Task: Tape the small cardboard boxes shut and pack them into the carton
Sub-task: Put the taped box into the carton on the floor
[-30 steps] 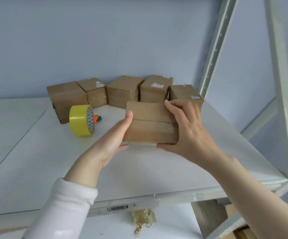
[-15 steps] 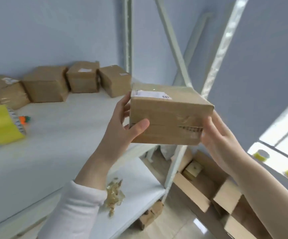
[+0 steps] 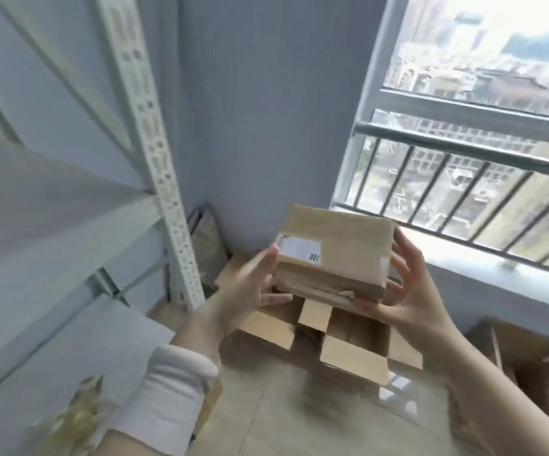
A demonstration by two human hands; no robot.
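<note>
Left fingers [image 3: 268,258] lie against one end of the single small cardboard box [image 3: 335,255], thumb tucked beneath it; right fingers [image 3: 406,255] curl round the opposite end. So the left hand [image 3: 250,291] and right hand [image 3: 411,297] both grasp it, tilted, in the air. One white label [image 3: 299,250] sits on its upper face. Directly below, on the floor, stands one open carton [image 3: 353,360], flaps spread outward. One white shelving post [image 3: 158,159] rises at left; a barred window [image 3: 463,179] at right.

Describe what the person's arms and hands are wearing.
A white fabric sleeve covers the left forearm, ending short of the wrist. The right forearm is bare. Neither the left hand nor the right hand shows gloves, rings or a watch.
</note>
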